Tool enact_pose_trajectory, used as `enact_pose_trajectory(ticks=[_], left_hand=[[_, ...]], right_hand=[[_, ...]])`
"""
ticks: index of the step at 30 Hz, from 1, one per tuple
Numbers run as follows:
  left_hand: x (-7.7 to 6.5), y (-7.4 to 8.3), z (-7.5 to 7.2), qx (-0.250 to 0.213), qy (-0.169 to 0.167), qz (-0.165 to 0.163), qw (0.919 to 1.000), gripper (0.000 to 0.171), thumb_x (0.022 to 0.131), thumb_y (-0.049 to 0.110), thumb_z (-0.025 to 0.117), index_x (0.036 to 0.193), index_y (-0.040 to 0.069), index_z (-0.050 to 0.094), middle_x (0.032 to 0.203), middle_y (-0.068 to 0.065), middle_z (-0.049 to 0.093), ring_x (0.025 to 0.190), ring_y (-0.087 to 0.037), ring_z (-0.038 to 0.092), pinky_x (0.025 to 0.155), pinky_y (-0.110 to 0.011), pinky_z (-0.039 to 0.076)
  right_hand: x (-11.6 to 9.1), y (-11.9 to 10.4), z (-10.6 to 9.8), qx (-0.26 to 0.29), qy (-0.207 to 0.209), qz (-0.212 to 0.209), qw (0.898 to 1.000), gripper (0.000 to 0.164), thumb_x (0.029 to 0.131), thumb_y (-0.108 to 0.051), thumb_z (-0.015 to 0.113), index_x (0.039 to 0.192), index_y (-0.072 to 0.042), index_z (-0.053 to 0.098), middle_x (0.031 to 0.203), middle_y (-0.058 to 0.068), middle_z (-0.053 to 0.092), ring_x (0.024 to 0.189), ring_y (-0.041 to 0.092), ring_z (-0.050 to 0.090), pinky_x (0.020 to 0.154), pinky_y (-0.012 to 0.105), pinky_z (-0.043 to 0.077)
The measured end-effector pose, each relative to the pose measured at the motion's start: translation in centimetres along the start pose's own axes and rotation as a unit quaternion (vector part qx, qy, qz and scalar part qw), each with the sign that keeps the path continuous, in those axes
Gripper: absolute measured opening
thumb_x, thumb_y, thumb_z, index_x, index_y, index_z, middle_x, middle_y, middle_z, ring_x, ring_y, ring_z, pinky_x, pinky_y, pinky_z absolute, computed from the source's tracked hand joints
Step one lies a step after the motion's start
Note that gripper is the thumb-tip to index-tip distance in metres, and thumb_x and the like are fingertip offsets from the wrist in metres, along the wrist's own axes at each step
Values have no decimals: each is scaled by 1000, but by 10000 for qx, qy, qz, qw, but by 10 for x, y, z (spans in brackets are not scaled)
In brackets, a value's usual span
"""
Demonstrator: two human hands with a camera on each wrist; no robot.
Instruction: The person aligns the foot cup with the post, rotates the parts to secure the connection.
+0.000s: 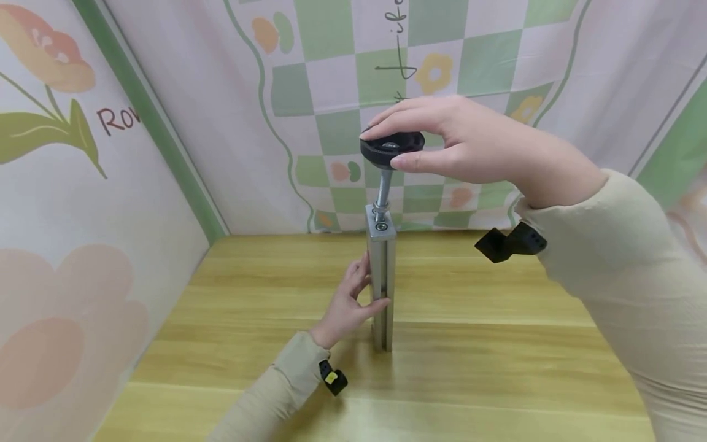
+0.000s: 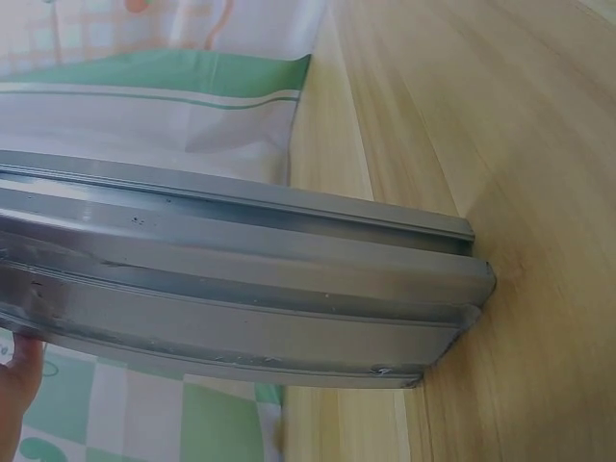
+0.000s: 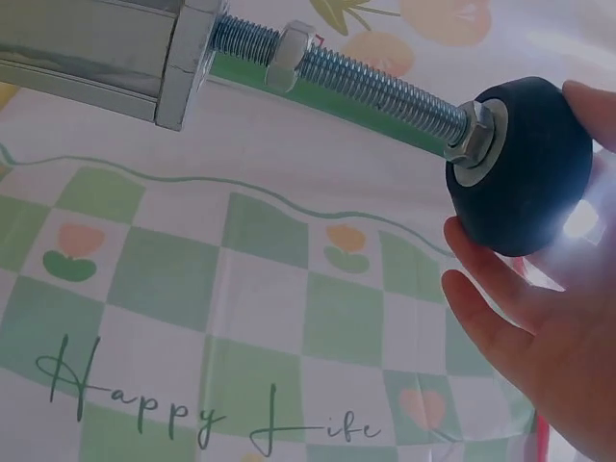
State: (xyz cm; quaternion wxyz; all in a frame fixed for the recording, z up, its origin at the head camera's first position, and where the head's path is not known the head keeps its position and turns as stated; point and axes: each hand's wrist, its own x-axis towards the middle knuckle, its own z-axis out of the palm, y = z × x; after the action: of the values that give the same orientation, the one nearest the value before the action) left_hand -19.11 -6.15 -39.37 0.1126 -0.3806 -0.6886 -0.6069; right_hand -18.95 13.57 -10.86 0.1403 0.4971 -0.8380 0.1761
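A slotted aluminium profile (image 1: 381, 264) stands upright on the wooden table, its lower end at the wood in the left wrist view. My left hand (image 1: 349, 307) grips its side, thumb across the near face and fingers behind. A metal end plate (image 1: 390, 232) caps the profile. From it rises a threaded rod (image 3: 380, 91) carrying a loose-standing hex nut (image 3: 289, 58) near the plate. Topping the rod, slightly tilted, is a round black levelling foot (image 3: 529, 164) with another nut under it. My right hand (image 1: 464, 141) holds this foot by its rim between thumb and fingers.
The wooden tabletop (image 1: 486, 362) spreads around the profile. Printed fabric (image 1: 331, 80) with green checks hangs behind, and another flowered panel (image 1: 72, 215) stands at the left. Black camera mounts sit on both wrists, the right mount (image 1: 510, 242) hanging below the sleeve.
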Motion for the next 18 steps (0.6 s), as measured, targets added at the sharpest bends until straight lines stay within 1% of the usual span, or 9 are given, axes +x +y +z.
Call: enact_pose_trajectory(ticks=[3, 6, 11, 14, 18], left_hand=[[-1, -1, 0, -21, -15, -12, 10000, 110, 77, -14, 67, 140, 57, 13, 135, -26, 34, 119, -14, 42, 104, -39, 43], [-1, -1, -1, -28, -13, -47, 10000, 108, 77, -13, 67, 141, 56, 15, 135, -26, 34, 119, -16, 43, 104, -39, 43], [-1, 0, -1, -87, -13, -98, 9999, 106, 77, -13, 67, 141, 55, 17, 137, -25, 34, 119, -17, 43, 104, -39, 43], [0, 0, -2, -165, -70, -68, 9998, 107, 78, -15, 66, 141, 55, 16, 138, -25, 33, 119, -14, 43, 103, -36, 44], [0, 0, -3, -228, -188, -72, 9995, 108, 79, -16, 65, 141, 56, 13, 138, -26, 32, 118, -8, 42, 104, -32, 43]], right_hand=[[1, 1, 1, 23, -37, 88, 10000, 35, 94, -17, 59, 129, -13, 59, 132, 1, 57, 126, 19, 47, 101, 33, 38], [3, 1, 1, 85, -68, 128, 9999, 35, 93, -17, 59, 128, -15, 60, 133, 2, 56, 124, 20, 47, 97, 40, 40], [7, -2, 2, 18, -112, 123, 9999, 33, 93, -18, 59, 126, -19, 61, 134, 2, 54, 121, 20, 47, 91, 40, 41], [9, -4, 3, 29, -130, 107, 9999, 33, 93, -17, 58, 126, -19, 62, 133, 3, 55, 119, 21, 47, 90, 40, 41], [10, -5, 5, 112, -130, 129, 9998, 33, 93, -16, 57, 126, -19, 62, 131, 3, 56, 117, 22, 47, 89, 42, 41]])
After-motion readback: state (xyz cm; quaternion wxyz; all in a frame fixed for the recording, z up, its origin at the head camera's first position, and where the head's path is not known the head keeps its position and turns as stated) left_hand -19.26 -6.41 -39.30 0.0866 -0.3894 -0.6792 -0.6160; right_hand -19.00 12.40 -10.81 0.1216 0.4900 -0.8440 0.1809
